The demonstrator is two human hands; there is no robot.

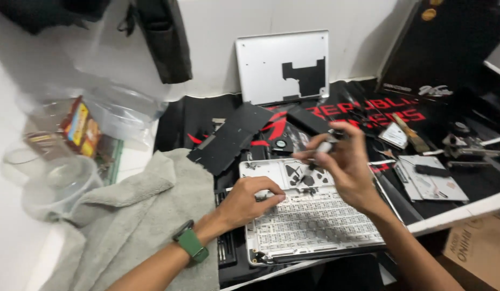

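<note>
A disassembled laptop chassis (314, 226) lies upside down in front of me, its silver keyboard frame bare. My left hand (250, 200), with a green watch on the wrist, rests on the frame's upper left part, fingers curled down onto it. My right hand (344, 161) hovers above the frame's upper edge and pinches a slim silver and black screwdriver (321, 151), tip pointing down and left. Small dark loose parts (301, 175) lie on the frame beneath the tool.
A silver bottom cover (271, 64) leans on the wall. A black panel (228, 137) and a fan (282, 144) lie behind the chassis. A grey towel (137, 215) and plastic containers (56, 183) are at left; a brush (411, 134) and metal parts (430, 180) at right. A cardboard box (476, 253) sits below the table edge.
</note>
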